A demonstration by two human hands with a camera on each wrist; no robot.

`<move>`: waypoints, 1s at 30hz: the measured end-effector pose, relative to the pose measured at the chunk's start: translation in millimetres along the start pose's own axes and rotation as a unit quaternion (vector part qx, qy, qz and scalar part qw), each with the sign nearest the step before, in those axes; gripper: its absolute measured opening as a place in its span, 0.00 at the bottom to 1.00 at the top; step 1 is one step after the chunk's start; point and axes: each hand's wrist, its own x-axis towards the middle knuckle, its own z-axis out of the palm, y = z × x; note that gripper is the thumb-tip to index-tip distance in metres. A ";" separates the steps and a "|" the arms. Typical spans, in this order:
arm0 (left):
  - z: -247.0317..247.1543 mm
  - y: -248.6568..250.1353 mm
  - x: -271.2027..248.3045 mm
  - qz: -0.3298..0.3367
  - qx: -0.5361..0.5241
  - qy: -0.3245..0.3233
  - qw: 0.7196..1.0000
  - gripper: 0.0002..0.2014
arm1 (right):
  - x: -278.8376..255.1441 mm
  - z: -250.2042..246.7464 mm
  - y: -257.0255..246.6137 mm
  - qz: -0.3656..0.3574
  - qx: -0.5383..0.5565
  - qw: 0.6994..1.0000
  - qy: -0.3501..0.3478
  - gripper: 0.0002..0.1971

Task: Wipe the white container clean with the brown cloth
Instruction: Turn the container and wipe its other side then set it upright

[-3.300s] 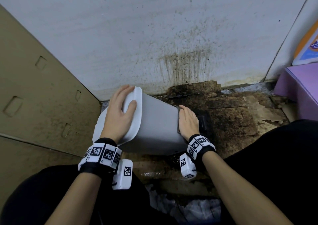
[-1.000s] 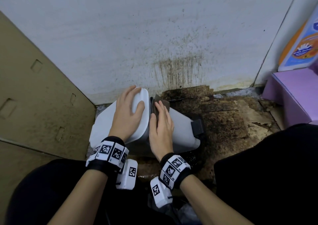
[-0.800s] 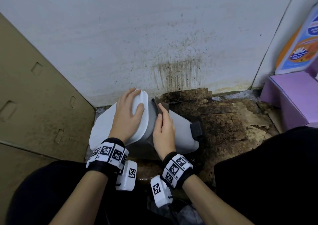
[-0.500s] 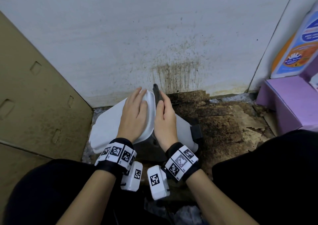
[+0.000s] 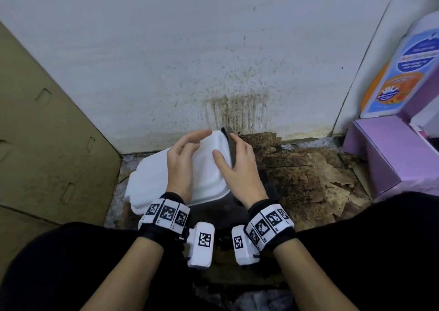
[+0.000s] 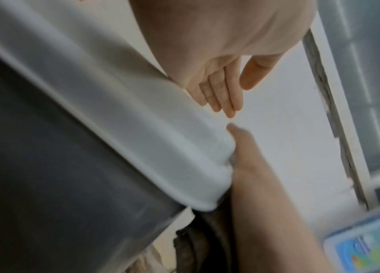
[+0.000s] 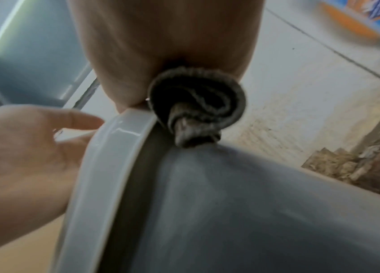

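- White container [image 5: 152, 180] lies on its side on the floor at the foot of the wall [image 5: 166, 49], between the person's knees and the wall.
- Long axis runs roughly left–right in the head view: lidded end to the left, base end to the right over the stained cardboard [image 5: 304, 175].
- Appearance: white glossy lid with a raised rim [image 7: 105, 166]; body [image 7: 254, 212] reads grey in the wrist views. A dark fitting shows on the body's right side.
- Left hand [image 5: 183, 165] hovers over the lid, fingers spread and relaxed, holding nothing; contact with the lid cannot be confirmed.
- Right hand [image 5: 237, 168] pinches the brown cloth [image 7: 198, 103], thumb on the lid face, fingers behind the rim.
- Cloth is bunched and folded, pressed into the seam under the lid's rim, at the top edge nearest the wall.
- Both hands sit close together, not touching.
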 end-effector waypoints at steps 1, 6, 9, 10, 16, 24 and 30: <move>-0.2 0.4 -0.8 -0.004 -0.001 0.015 1.000 0.19 | 0.2 -4.7 2.4 0.004 -0.001 1.000 0.003 0.33; -21.7 -9.8 -1.3 0.004 0.182 0.054 0.982 0.18 | 5.0 -35.1 21.3 0.037 -0.016 0.999 0.019 0.31; -37.8 -21.6 3.0 0.029 0.331 0.080 0.940 0.15 | 7.4 -52.8 31.9 0.051 -0.027 0.998 0.006 0.31; -42.1 -25.1 3.8 0.019 0.386 0.086 0.918 0.15 | 7.2 -57.6 34.9 0.055 -0.032 0.998 0.003 0.31; -66.4 -38.6 -2.0 -0.139 0.471 0.101 0.865 0.27 | 6.3 -83.6 49.3 0.105 -0.094 0.990 -0.011 0.29; -63.1 -54.5 -12.8 -0.218 0.384 -0.013 0.897 0.41 | 3.2 -103.1 72.5 0.156 -0.132 0.979 0.004 0.45; -64.2 -55.3 -9.4 -0.207 0.366 -0.006 0.907 0.42 | 2.8 -103.8 75.5 0.150 -0.111 0.982 0.023 0.45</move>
